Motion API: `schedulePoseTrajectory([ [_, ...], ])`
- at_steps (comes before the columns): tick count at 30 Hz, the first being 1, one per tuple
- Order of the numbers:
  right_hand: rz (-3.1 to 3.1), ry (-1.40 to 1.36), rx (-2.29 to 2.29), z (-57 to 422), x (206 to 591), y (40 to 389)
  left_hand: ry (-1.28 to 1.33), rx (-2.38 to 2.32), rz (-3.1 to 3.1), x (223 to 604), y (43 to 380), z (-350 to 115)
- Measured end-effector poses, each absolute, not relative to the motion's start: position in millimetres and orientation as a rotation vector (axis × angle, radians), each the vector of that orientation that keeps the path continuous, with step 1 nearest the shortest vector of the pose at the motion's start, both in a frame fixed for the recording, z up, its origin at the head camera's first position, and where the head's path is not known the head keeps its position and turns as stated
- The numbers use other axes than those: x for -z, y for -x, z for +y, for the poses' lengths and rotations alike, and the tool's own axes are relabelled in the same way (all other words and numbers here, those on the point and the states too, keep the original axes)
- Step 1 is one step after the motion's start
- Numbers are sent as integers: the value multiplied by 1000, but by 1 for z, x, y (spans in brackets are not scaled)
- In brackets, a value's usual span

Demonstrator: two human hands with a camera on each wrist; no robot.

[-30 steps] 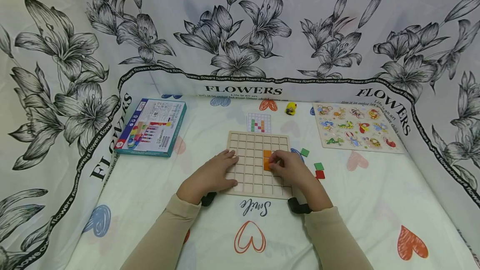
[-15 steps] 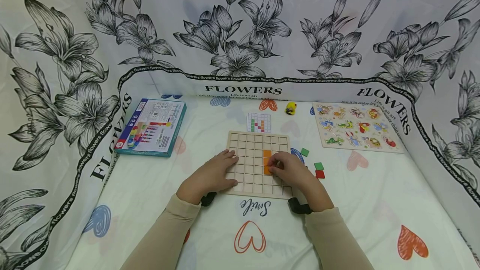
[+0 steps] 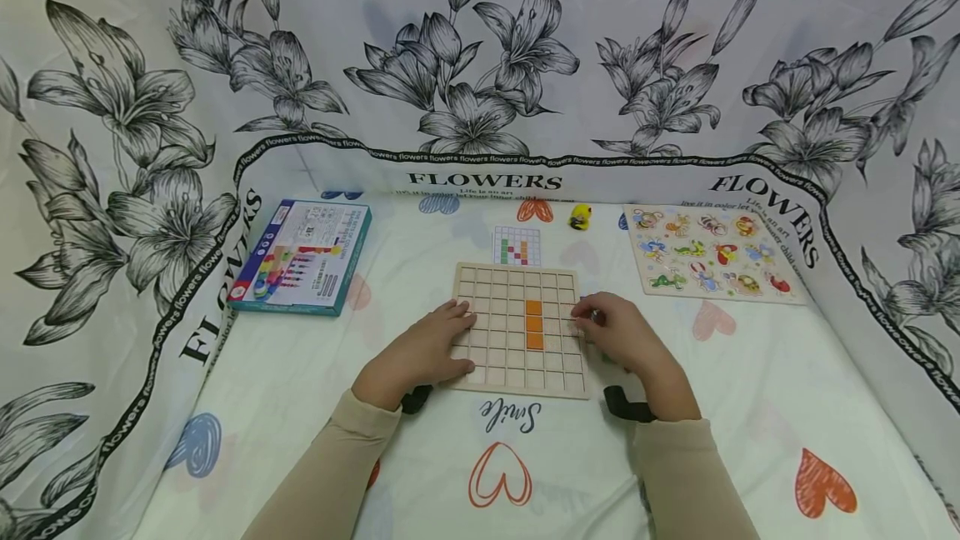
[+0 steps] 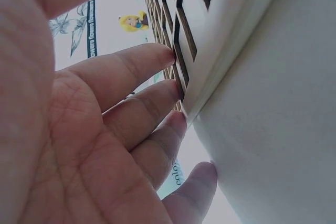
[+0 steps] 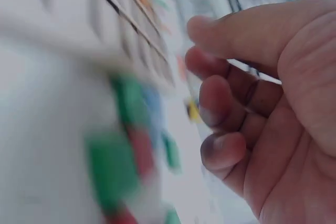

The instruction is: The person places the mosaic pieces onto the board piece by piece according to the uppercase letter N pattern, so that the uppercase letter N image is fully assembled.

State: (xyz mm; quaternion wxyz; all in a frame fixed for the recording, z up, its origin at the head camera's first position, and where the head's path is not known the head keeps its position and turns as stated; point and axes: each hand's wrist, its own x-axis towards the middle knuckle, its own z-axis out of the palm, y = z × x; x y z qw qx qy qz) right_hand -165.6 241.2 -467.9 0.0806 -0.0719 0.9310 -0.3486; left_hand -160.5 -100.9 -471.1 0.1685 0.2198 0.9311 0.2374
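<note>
Where orange tiles (image 3: 534, 324) align — their long axis runs forward

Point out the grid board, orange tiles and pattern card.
Grid board (image 3: 498, 337), head view: a bare cell.
Orange tiles (image 3: 534, 323), head view: the middle tile.
Pattern card (image 3: 517, 246), head view: its printed grid.

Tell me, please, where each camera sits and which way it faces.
Head: worn on the head, facing forward and down at the grid board; left grip, right grip and sleeves show.
Left wrist: on that wrist, facing the left palm, fingers and the board's edge.
Right wrist: on that wrist, facing the right palm, fingers and the board, with blurred green pieces nearby.
Shared: head and left wrist both show the yellow toy.
</note>
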Motion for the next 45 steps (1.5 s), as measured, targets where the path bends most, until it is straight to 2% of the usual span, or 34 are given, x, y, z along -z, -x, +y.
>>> schedulePoseTrajectory([
  [6,2786,13,984,301,467,151,-626,-677,2642,473,161,-99],
  [10,2777,-3,959,316,477,142,-630,-665,2648,477,163,-100],
  [20,2841,162,901,292,491,149,-630,-664,2655,477,164,-102],
  [39,2803,24,985,280,487,145,-635,-666,2661,472,162,-101],
  [45,2886,32,1077,255,483,144,-626,-674,2656,473,162,-101],
])
